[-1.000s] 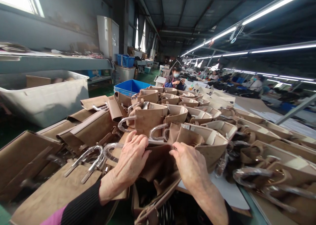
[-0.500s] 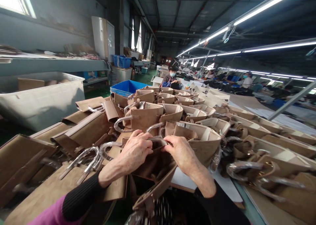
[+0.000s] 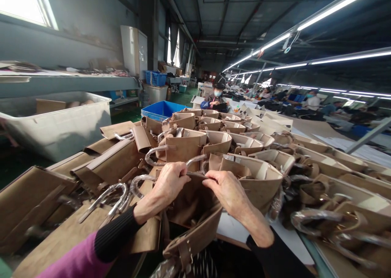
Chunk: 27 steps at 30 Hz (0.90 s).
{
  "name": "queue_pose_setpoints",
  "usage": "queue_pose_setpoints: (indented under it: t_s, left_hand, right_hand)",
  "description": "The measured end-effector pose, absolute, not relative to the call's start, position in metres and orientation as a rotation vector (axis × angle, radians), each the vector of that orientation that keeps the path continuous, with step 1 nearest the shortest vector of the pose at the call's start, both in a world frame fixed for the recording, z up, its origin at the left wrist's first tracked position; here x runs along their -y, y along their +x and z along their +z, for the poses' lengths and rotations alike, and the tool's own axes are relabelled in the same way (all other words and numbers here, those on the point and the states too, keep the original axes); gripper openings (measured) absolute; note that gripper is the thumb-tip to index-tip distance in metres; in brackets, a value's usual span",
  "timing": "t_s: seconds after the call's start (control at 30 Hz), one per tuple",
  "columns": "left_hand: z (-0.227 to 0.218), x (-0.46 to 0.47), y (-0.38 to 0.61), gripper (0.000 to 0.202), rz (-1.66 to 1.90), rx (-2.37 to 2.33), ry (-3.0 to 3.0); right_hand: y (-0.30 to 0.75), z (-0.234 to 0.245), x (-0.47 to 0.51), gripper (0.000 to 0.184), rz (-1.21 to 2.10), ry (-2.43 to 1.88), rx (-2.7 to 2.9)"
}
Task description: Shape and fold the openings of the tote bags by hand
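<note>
A tan handbag (image 3: 198, 229) stands open in front of me at the table's near edge, its dark brown inside facing up. My left hand (image 3: 171, 182) is closed on the bag's far rim, left of its middle. Further right along that same rim, my right hand (image 3: 227, 186) pinches the edge between thumb and fingers. The rim runs fairly straight between the two hands. Plastic-wrapped handles (image 3: 114, 200) lie on tan bag pieces to the left. A metal chain hangs on the near side of the held bag.
Rows of tan handbags (image 3: 186, 143) fill the table ahead and to the right. Flat-lying bags (image 3: 33, 200) are stacked at left. A blue bin (image 3: 161, 109) and a large pale tub (image 3: 61, 123) stand beyond. A masked person (image 3: 215, 99) sits at the far end.
Both hands have shifted slightly apart along the rim, which is now pulled straighter and the bag mouth wider. The whole view has moved a little, so the scene sits further right.
</note>
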State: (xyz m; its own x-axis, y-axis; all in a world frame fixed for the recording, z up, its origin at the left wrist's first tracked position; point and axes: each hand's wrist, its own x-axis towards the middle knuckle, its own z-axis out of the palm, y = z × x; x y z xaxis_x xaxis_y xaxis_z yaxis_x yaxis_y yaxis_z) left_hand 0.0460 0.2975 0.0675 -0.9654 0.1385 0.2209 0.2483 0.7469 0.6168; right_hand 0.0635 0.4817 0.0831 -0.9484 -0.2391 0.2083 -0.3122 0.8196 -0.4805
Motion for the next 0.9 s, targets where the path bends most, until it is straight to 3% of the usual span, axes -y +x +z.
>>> queue_pose_setpoints:
  t_s: [0.27,0.43,0.57,0.63,0.9]
  left_hand:
    - [0.063,-0.299,0.047,0.024,-1.069,2.76,-0.254]
    - [0.06,-0.3,0.051,0.021,-1.021,2.736,-0.273]
    - [0.064,-0.28,0.05,0.01,-1.049,2.651,-0.403]
    - [0.066,-0.265,0.049,0.016,-1.058,2.654,-0.393]
    - [0.06,-0.236,0.046,0.024,-1.688,2.789,-0.288]
  right_hand:
    - [0.06,0.093,-0.473,0.012,0.782,0.368,2.918]
    - [0.053,0.094,-0.46,0.016,0.824,0.539,2.942]
    - [0.053,0.089,-0.461,0.018,0.834,0.583,2.917]
    - [0.054,0.088,-0.465,0.02,0.835,0.574,2.901]
    - [0.054,0.088,-0.467,0.021,0.831,0.611,2.909]
